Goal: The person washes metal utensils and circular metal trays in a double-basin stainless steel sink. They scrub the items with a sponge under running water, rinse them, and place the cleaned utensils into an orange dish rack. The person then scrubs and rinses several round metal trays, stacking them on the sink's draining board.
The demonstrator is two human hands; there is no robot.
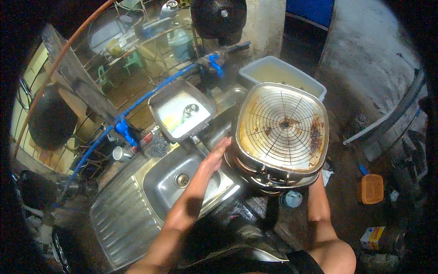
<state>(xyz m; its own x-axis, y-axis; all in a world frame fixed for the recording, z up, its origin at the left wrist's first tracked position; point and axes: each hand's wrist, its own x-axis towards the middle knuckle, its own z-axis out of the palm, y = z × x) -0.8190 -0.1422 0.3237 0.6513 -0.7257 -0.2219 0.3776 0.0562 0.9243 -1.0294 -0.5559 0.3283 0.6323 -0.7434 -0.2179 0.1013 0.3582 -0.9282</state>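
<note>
A squarish metal pan (284, 132) fills the centre right; its upper face has a pattern of rings and spokes and brown burnt stains. Dark metal rims and clip-like fittings show below that face, so it may be several pieces stacked. My left hand (219, 156) lies along its left side, fingers straight and together, fingertips at the rim. The right forearm (319, 202) reaches up to the near right corner, where the rim hides the hand. Left of the pan, a steel sink (160, 176) holds a second square pan (183, 109) at its far edge, with whitish liquid inside.
A translucent tub (280, 66) of cloudy liquid stands behind the pan. Blue pipe (164, 84) with blue taps crosses behind the sink. A white mug (121, 154) sits on the ledge. On the floor at right lie an orange container (372, 189) and a printed carton (373, 238).
</note>
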